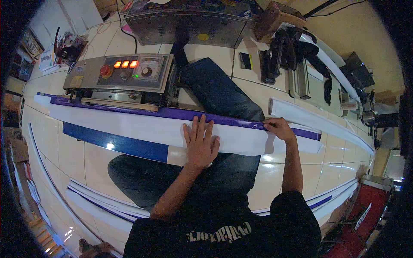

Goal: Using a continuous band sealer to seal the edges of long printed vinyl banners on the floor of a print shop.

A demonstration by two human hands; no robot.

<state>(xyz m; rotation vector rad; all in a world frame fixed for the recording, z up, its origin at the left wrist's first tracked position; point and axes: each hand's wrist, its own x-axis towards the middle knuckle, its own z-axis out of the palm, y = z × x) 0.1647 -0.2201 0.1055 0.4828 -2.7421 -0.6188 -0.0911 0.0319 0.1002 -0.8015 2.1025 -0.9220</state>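
A long white sheet (129, 127) with a purple edge strip (180, 115) lies across in front of me, over my bent legs. Its left part runs along the front of a grey band sealer (118, 79), against the belt side. My left hand (201, 144) rests flat on the sheet, fingers spread, their tips at the purple strip. Farther right, my right hand (280, 130) is closed, thumb and fingers pinching the purple edge. The sealer's panel shows a red knob, lit orange switches and a dial.
Under the sheet lies a blue board (114, 142). A rolled white sheet (318, 118) is at the right. Folded white and purple sheets (99, 200) lie at lower left. A large metal machine (189, 26) stands behind, with a cardboard box (279, 19) beside it.
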